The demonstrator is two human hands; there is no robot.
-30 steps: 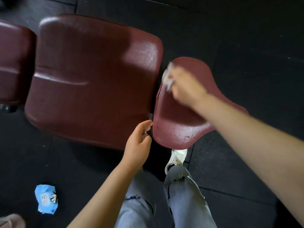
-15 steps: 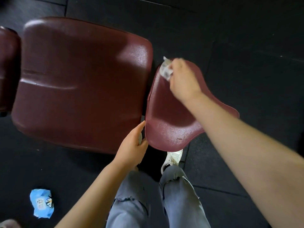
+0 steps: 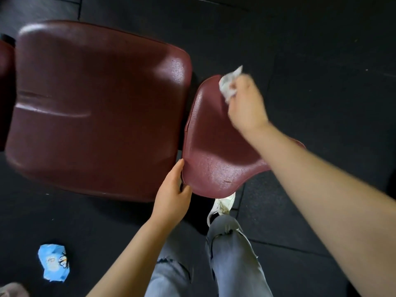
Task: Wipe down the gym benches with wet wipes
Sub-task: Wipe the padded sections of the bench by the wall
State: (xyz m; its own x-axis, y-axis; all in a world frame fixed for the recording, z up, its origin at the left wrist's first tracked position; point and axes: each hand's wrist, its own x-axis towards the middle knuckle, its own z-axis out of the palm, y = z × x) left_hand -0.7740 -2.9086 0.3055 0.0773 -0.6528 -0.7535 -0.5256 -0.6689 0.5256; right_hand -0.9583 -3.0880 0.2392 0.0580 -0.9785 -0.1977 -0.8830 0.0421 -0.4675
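Dark maroon bench pads (image 3: 102, 108), a white wet wipe (image 3: 229, 86), a blue printed wipe packet (image 3: 53, 262), black floor (image 3: 321, 61).

Gym floor area: black rubber tile flooring (image 3: 321, 61) with visible seams, carrying a padded exercise bench with a large maroon vinyl back pad (image 3: 96, 108) and a smaller contoured seat pad (image 3: 212, 159) beside it.

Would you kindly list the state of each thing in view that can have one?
wet wipe: crumpled, gripped by the right hand, at the small pad's far edge.
right hand: curled round the wipe.
left hand: fingers relaxed, touching the small pad's near-left edge.
small pad: glistening, tilted.
large pad: untouched, creased.
wipes packet: crumpled, lying on the floor.
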